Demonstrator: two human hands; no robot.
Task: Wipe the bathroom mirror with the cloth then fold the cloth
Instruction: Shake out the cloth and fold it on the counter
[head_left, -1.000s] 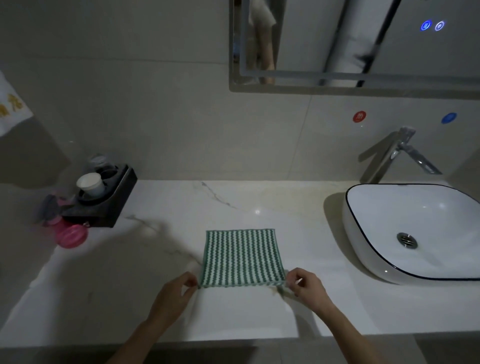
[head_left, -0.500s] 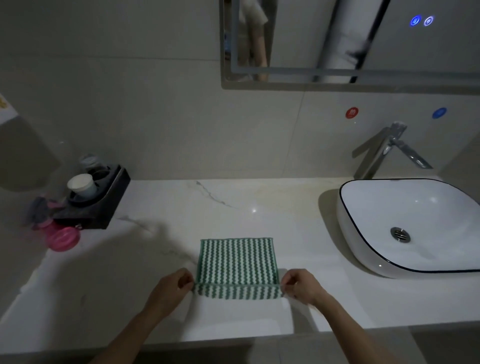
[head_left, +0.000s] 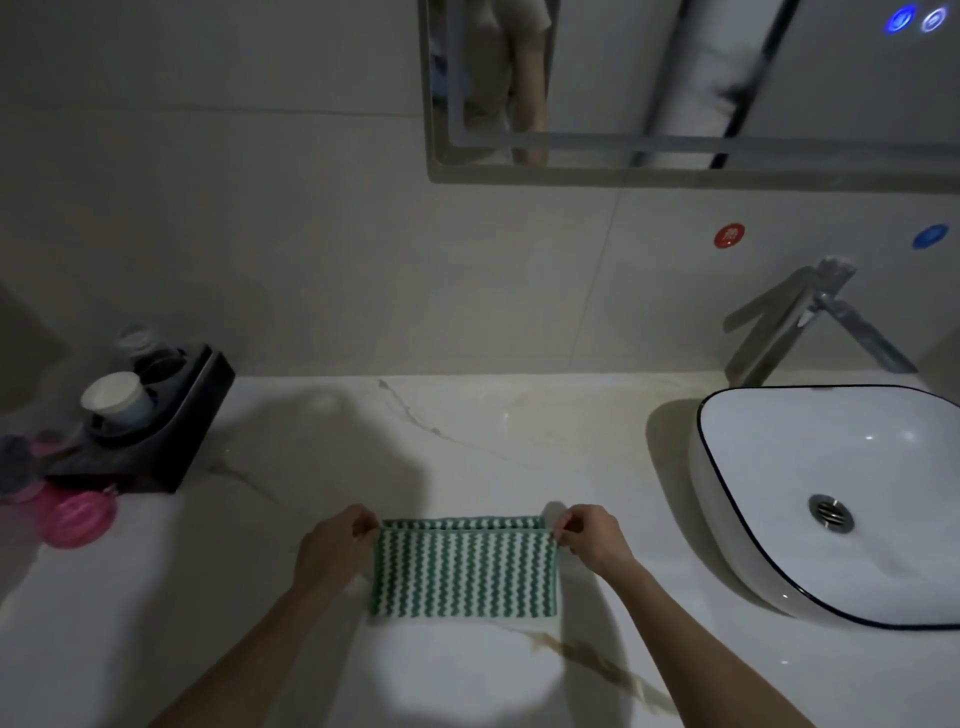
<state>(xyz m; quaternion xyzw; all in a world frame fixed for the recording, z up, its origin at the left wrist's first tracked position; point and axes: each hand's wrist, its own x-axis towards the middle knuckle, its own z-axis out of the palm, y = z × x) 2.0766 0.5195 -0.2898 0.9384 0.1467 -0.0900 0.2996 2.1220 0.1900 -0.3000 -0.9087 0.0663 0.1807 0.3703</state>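
Cloth (head_left: 464, 571) lies on the worktop (head_left: 322, 447) left of the sink (head_left: 727, 499), folded in half. Left hand (head_left: 332, 548) and right hand (head_left: 592, 538) each pinch a far corner. Risk: top edge sits short of the bottom edge; uneven release skews the fold. Labels: red wall sticker (head_left: 729, 235) carries a character, too blurred to read; blue one (head_left: 930, 236) unreadable.

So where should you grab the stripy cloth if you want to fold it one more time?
Probably by the two corners of one short side. The stripy cloth lies flat on the counter as a wide band, already folded once. The left hand and right hand pinch its far corners. Taking an end from above lets it swing across to the other end.
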